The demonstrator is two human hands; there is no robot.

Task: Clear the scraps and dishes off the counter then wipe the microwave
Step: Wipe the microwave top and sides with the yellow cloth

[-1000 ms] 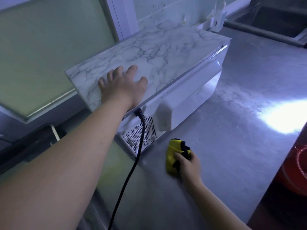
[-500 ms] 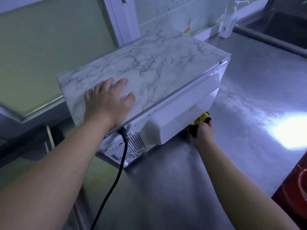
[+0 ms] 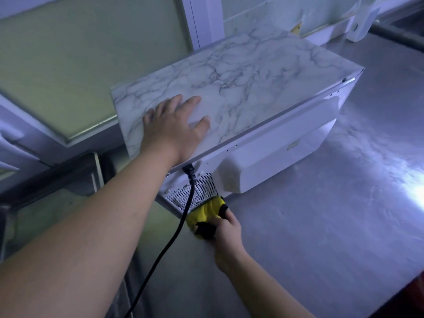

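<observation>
Left hand (image 3: 174, 131): flat, fingers spread on marble-topped white microwave (image 3: 241, 88), steadying it.
Right hand (image 3: 226, 232): grips yellow cloth (image 3: 205, 211), wiping vent corner.

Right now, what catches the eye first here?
The marble-topped microwave sits on the steel counter, its back toward us, with the left hand flat on top. Below, the right hand grips a yellow cloth at the vent grille, beside the black cord.
</observation>
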